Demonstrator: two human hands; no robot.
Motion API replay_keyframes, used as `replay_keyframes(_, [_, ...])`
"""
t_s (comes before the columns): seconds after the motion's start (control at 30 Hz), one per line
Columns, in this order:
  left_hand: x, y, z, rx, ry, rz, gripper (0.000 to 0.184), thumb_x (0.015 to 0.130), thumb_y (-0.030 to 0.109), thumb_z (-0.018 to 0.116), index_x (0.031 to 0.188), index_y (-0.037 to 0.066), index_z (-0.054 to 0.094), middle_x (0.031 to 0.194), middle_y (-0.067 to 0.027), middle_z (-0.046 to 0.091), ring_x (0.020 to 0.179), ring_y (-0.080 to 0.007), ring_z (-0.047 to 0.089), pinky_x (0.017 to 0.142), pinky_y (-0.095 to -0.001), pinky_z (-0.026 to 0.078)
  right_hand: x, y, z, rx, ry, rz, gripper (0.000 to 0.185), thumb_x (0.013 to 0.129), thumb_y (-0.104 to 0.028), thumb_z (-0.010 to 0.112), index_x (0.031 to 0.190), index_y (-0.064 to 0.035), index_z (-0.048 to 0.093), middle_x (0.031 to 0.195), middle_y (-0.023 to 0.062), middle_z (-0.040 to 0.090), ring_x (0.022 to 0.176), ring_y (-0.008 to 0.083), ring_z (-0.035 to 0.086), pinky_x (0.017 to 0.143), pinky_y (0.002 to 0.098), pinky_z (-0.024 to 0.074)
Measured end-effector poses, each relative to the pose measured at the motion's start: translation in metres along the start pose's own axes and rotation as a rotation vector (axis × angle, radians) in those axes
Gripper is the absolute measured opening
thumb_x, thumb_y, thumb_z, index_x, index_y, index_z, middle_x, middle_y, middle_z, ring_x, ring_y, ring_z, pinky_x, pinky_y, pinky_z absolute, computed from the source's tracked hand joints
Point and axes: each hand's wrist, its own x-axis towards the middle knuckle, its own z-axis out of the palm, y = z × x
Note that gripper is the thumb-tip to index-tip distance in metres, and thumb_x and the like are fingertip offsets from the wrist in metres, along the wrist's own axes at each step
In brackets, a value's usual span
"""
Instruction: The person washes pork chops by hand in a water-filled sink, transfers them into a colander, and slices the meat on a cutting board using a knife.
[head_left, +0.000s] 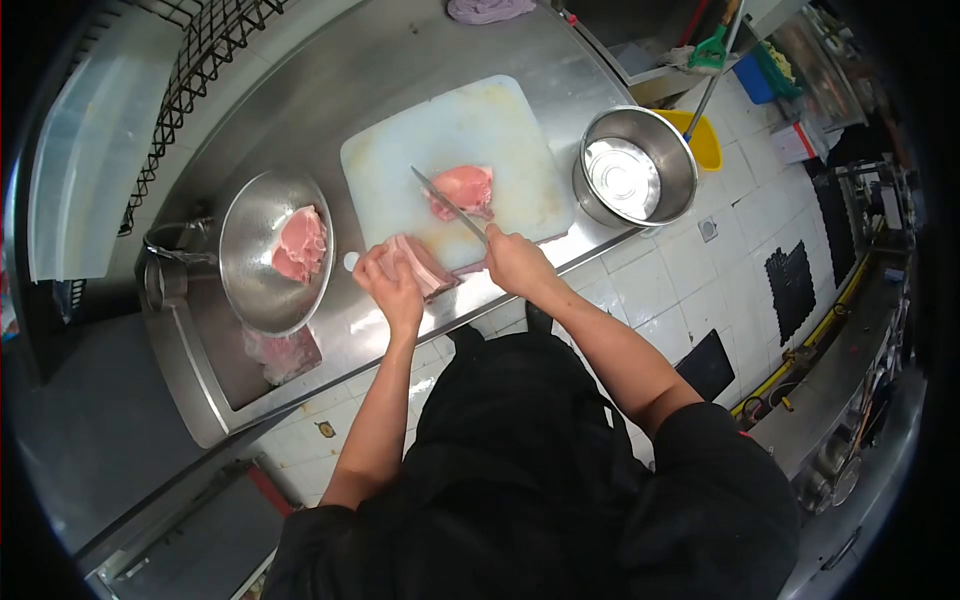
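On the steel counter lies a white cutting board (390, 165). My right hand (515, 263) grips a knife (452, 207), whose blade points up and left over the near side of a pink meat slice (465, 186) on the board. A larger piece of raw meat (424, 268) lies at the board's near edge, with my left hand (392, 283) resting on its left end, fingers partly spread. Left of the board, a steel bowl (247, 262) holds a slice of meat (300, 246).
An open steel pot (590, 190) stands on the counter right of the board. Bagged meat (284, 354) lies in the sink below the bowl. A purple cloth (490, 10) is at the far edge. A yellow bucket (708, 148) stands on the floor behind the pot.
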Motion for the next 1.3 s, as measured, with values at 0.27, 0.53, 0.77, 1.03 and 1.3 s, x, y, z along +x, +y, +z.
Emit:
replay_keyframes(0.27, [0.024, 0.022, 0.018, -0.047, -0.014, -0.187, 0.028, 0.093, 0.018, 0.058, 0.116, 0.003, 0.054, 0.124, -0.0198, 0.038, 0.116, -0.036, 0.043, 0.105, -0.0443, 0.033, -0.025, 0.003, 0.002, -0.003, 0.0, -0.058, 0.015, 0.088, -0.007, 0.052, 0.094, 0.0058, 0.049, 0.077, 0.0332, 0.064, 0.075, 0.0515, 0.064, 0.07, 0.0592, 0.0505])
replay_keyframes(0.53, [0.017, 0.012, 0.025, -0.127, 0.017, -0.187, 0.032, 0.102, 0.033, 0.05, 0.113, 0.003, 0.055, 0.122, -0.0186, 0.04, 0.113, -0.032, 0.042, 0.104, -0.0405, 0.033, -0.067, -0.067, -0.011, 0.127, 0.002, -0.168, 0.016, 0.087, -0.006, 0.054, 0.093, 0.0067, 0.047, 0.074, 0.0337, 0.062, 0.073, 0.0518, 0.063, 0.07, 0.0592, 0.0498])
replay_keyframes(0.77, [0.013, 0.011, 0.019, -0.059, -0.026, -0.135, 0.032, 0.099, 0.032, 0.057, 0.111, 0.003, 0.055, 0.123, -0.0195, 0.039, 0.117, -0.0346, 0.042, 0.105, -0.0422, 0.032, -0.068, -0.065, -0.01, 0.013, -0.008, -0.093, 0.019, 0.092, -0.007, 0.052, 0.101, 0.009, 0.045, 0.071, 0.0332, 0.062, 0.072, 0.0516, 0.062, 0.068, 0.0587, 0.0482])
replay_keyframes(1.03, [0.01, 0.012, 0.013, -0.123, -0.071, -0.137, 0.031, 0.097, 0.03, 0.061, 0.112, 0.004, 0.055, 0.124, -0.0212, 0.038, 0.12, -0.0367, 0.042, 0.106, -0.0453, 0.032, -0.073, -0.091, -0.019, -0.056, -0.11, -0.026, 0.02, 0.09, -0.006, 0.052, 0.1, 0.0095, 0.045, 0.074, 0.0326, 0.063, 0.075, 0.0513, 0.063, 0.071, 0.0582, 0.0495])
replay_keyframes(1.3, [0.005, 0.022, 0.015, -0.114, -0.063, -0.123, 0.029, 0.098, 0.028, 0.058, 0.112, 0.002, 0.054, 0.123, -0.0226, 0.037, 0.119, -0.038, 0.039, 0.105, -0.0468, 0.031, -0.093, -0.112, -0.016, -0.169, -0.177, 0.046, 0.02, 0.087, -0.001, 0.049, 0.104, 0.0093, 0.046, 0.08, 0.0317, 0.066, 0.078, 0.0485, 0.066, 0.07, 0.0562, 0.0525])
